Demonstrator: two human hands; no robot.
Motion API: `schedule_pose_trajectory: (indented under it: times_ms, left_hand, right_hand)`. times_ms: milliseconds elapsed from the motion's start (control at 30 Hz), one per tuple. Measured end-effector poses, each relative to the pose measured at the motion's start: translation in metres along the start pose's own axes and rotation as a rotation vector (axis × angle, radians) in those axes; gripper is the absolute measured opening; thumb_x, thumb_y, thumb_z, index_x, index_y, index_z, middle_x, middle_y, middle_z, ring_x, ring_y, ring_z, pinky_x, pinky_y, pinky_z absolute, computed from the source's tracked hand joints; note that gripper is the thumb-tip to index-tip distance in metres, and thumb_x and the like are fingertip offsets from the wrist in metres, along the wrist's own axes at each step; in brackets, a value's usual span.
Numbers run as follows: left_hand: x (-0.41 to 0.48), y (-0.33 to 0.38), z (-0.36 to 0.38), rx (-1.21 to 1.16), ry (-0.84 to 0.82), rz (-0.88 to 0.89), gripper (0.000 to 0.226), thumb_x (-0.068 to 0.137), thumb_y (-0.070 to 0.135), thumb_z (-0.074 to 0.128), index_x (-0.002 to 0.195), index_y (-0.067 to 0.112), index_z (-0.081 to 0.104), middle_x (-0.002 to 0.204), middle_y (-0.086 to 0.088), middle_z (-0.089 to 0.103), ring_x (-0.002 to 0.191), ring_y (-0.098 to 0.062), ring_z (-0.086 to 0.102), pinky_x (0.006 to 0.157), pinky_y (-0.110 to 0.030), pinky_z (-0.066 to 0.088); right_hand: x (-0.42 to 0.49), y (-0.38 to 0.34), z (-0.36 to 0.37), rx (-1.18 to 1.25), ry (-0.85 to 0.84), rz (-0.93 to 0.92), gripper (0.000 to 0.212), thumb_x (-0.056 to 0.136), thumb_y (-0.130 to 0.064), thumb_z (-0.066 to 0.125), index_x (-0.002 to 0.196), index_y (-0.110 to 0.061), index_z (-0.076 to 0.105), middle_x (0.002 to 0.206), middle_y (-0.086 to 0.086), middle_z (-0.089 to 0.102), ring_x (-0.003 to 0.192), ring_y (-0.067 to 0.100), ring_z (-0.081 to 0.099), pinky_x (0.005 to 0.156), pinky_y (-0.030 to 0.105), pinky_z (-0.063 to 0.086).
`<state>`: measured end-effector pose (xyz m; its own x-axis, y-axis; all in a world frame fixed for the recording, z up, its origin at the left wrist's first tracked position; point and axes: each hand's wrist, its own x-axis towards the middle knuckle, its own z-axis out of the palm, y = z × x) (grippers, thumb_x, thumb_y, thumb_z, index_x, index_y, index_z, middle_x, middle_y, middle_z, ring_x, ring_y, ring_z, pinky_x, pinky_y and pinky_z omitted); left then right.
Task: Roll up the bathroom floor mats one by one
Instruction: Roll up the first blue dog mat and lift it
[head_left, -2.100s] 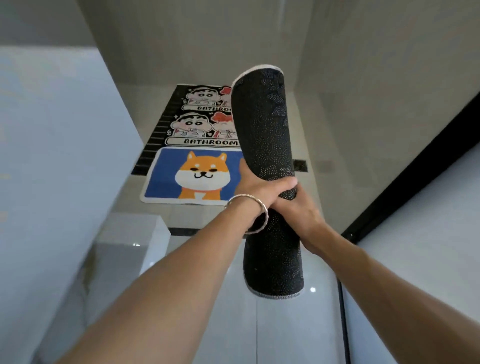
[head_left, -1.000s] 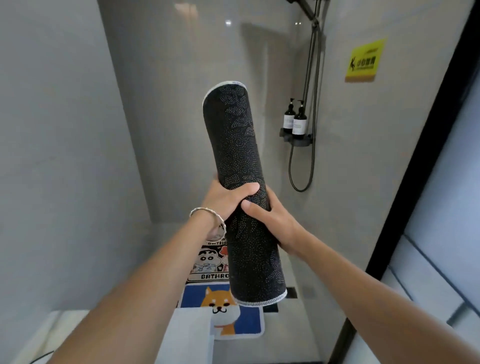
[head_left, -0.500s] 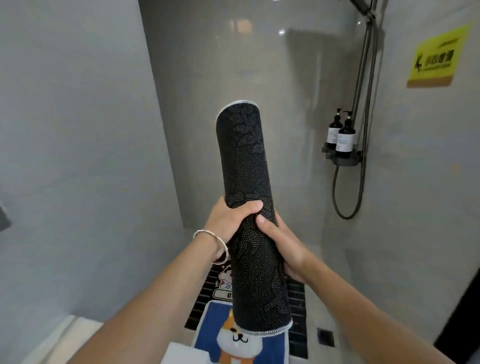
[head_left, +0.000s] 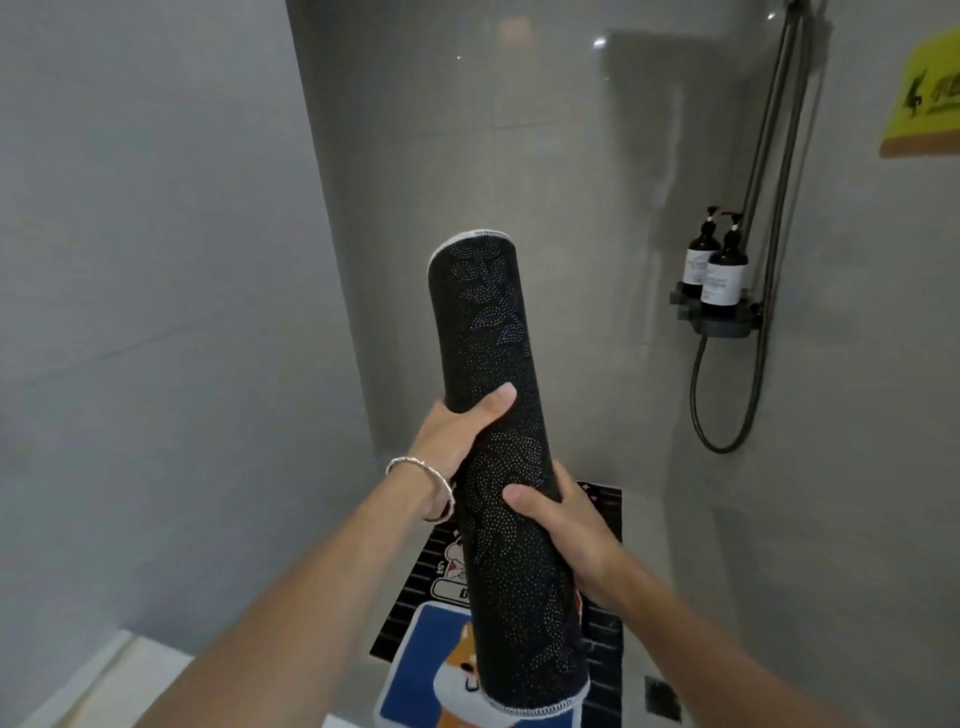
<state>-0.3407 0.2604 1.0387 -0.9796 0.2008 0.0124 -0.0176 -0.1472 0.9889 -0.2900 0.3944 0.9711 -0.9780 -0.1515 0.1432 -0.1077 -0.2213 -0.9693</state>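
A rolled-up mat (head_left: 493, 364), black with a white dotted backing and stitched white ends, stands nearly upright in the air in front of me. My left hand (head_left: 457, 431), with a silver bracelet on the wrist, grips the roll at its middle. My right hand (head_left: 566, 530) grips it just below, on the right side. Behind the roll, flat on the shower floor, lie a black cartoon mat (head_left: 602, 514) and a blue mat with an orange dog (head_left: 421, 660). The roll hides most of both.
Grey tiled walls enclose the shower. Two dark pump bottles (head_left: 714, 265) sit on a wall shelf beside the shower hose (head_left: 748, 358). A yellow sign (head_left: 927, 98) is at the upper right. A floor drain (head_left: 662, 699) and a white ledge (head_left: 104, 675) lie low.
My hands have spread apart along the roll, the left higher and the right lower. My view has tilted up from the floor mats to the shower wall and swung slightly left.
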Motion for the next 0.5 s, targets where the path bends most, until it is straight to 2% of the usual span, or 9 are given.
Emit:
schedule_pose_trajectory:
  times_ms: [67, 167, 300, 367, 400, 467, 500]
  left_hand:
    - [0.013, 0.008, 0.005, -0.031, -0.024, 0.014, 0.076, 0.057, 0.047, 0.081, 0.122, 0.015, 0.056, 0.108, -0.005, 0.071, 0.095, -0.02, 0.07, 0.076, -0.031, 0.054]
    - [0.032, 0.014, 0.015, -0.038, -0.025, 0.04, 0.065, 0.063, 0.036, 0.083, 0.119, 0.014, 0.058, 0.104, -0.005, 0.072, 0.092, -0.021, 0.07, 0.076, -0.032, 0.054]
    - [0.064, 0.015, 0.021, 0.118, 0.024, 0.213, 0.043, 0.07, 0.015, 0.081, 0.107, 0.019, 0.06, 0.104, -0.002, 0.07, 0.094, -0.019, 0.067, 0.083, -0.034, 0.054]
    - [0.081, 0.01, 0.021, 0.313, -0.003, 0.37, 0.05, 0.067, 0.013, 0.084, 0.109, 0.023, 0.057, 0.107, 0.003, 0.067, 0.097, -0.012, 0.064, 0.084, -0.024, 0.051]
    - [0.09, 0.008, 0.021, 0.414, -0.035, 0.439, 0.058, 0.066, 0.014, 0.085, 0.115, 0.024, 0.055, 0.11, 0.006, 0.064, 0.099, -0.008, 0.06, 0.084, -0.015, 0.047]
    - [0.112, 0.006, 0.021, 0.574, -0.133, 0.534, 0.074, 0.064, 0.013, 0.085, 0.129, 0.023, 0.049, 0.115, 0.011, 0.059, 0.103, 0.002, 0.054, 0.083, 0.002, 0.036]
    - [0.122, 0.007, 0.019, 0.621, -0.172, 0.553, 0.078, 0.065, 0.012, 0.085, 0.132, 0.023, 0.047, 0.115, 0.013, 0.058, 0.103, 0.007, 0.051, 0.082, 0.006, 0.033]
  right_hand:
    - [0.007, -0.003, -0.012, -0.06, 0.013, -0.015, 0.052, 0.067, -0.03, 0.074, 0.113, -0.039, 0.054, 0.098, -0.011, 0.073, 0.092, 0.012, 0.07, 0.072, 0.022, 0.054]
    - [0.019, -0.012, -0.026, -0.131, -0.004, -0.048, 0.059, 0.066, -0.037, 0.077, 0.119, -0.041, 0.052, 0.105, -0.01, 0.071, 0.097, 0.01, 0.068, 0.08, 0.026, 0.055]
    - [0.05, -0.013, -0.047, -0.31, 0.012, -0.051, 0.034, 0.081, -0.028, 0.074, 0.112, -0.031, 0.06, 0.1, -0.014, 0.071, 0.094, 0.0, 0.067, 0.079, 0.019, 0.052]
    - [0.076, -0.003, -0.055, -0.438, 0.036, -0.032, 0.039, 0.079, -0.037, 0.075, 0.115, -0.031, 0.062, 0.1, -0.009, 0.072, 0.095, 0.009, 0.068, 0.085, 0.03, 0.053]
    - [0.089, 0.001, -0.058, -0.462, 0.054, 0.024, 0.037, 0.08, -0.039, 0.074, 0.114, -0.033, 0.061, 0.095, -0.008, 0.071, 0.088, 0.012, 0.068, 0.084, 0.032, 0.053]
    - [0.114, 0.002, -0.064, -0.315, 0.047, 0.195, 0.025, 0.09, -0.026, 0.064, 0.114, -0.028, 0.056, 0.081, -0.001, 0.064, 0.07, 0.015, 0.06, 0.072, 0.028, 0.049]
    - [0.122, -0.001, -0.067, -0.186, 0.035, 0.284, 0.021, 0.095, -0.022, 0.055, 0.116, -0.02, 0.055, 0.081, 0.006, 0.064, 0.068, 0.019, 0.061, 0.072, 0.03, 0.05]
